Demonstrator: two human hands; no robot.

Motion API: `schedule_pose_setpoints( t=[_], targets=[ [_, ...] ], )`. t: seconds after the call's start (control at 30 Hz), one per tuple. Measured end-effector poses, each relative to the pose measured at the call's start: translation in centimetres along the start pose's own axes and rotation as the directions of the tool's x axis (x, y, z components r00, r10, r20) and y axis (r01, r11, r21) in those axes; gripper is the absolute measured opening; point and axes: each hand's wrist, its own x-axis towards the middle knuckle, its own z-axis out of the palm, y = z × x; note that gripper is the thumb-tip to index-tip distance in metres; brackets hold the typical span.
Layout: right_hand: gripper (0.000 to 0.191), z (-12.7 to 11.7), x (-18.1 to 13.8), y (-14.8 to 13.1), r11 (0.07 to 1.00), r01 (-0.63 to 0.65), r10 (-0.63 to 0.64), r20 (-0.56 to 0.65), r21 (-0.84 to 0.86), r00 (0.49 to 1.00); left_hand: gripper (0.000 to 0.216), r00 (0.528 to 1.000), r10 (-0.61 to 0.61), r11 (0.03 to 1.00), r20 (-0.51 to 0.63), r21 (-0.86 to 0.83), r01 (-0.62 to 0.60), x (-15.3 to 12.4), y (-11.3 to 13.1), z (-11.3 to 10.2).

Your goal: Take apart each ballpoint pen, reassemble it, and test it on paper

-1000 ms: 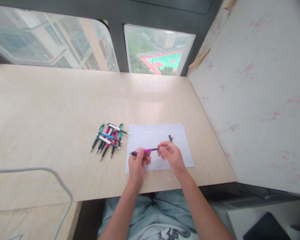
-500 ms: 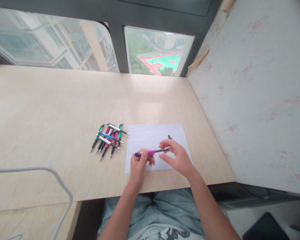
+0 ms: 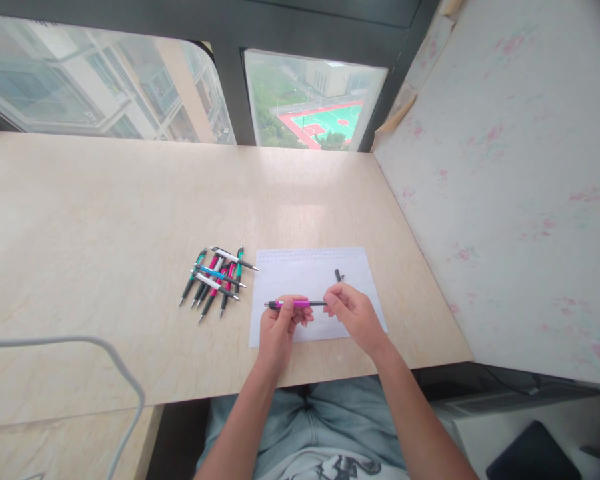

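A purple pen with a black end and dark front part lies level between my hands, above a white sheet of paper. My left hand grips its barrel, thumb on top and fingers beneath. At the pen's right end, my right hand pinches the dark front part, whose tip the fingers hide. Just beyond the right hand, a small black piece rests on the paper, with a smaller dark bit beside it. The paper carries rows of faint marks along its far edge.
Left of the paper lies a loose pile of several pens in white, blue, green and pink with black grips. A grey cable loops over the table at lower left. A flowered wall bounds the right, windows the back.
My right hand has closed from spread fingers into a pinch on the pen's dark front part. The pen has turned slightly to lie more level; my left hand keeps its grip.
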Motion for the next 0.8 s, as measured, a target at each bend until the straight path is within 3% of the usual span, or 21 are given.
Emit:
schedule_pose_setpoints(
  t=[0.13,0.4,0.57,0.8],
  targets=[
    [0.035,-0.05,0.06,-0.21,0.996,-0.017,0.017,-0.001,-0.086,1.0,0.031,1.0,-0.013,0.999,0.009,-0.048,0.013,0.17,-0.16,-0.16],
    [0.009,0.12,-0.24,-0.34,0.99,0.112,-0.118,-0.076,-0.082,0.99,0.025,0.997,-0.069,0.992,-0.015,-0.104,0.067,0.45,-0.17,-0.27],
    [0.02,0.55,-0.13,-0.16,0.999,0.035,-0.036,-0.062,-0.022,0.997,0.026,0.997,-0.079,0.991,-0.02,-0.106,0.076,0.39,-0.09,-0.25],
    [0.048,0.49,0.13,-0.49,0.987,-0.053,0.039,-0.09,-0.15,0.995,0.028,0.998,-0.061,0.998,0.003,-0.025,0.061,0.15,0.02,-0.04]
  ],
)
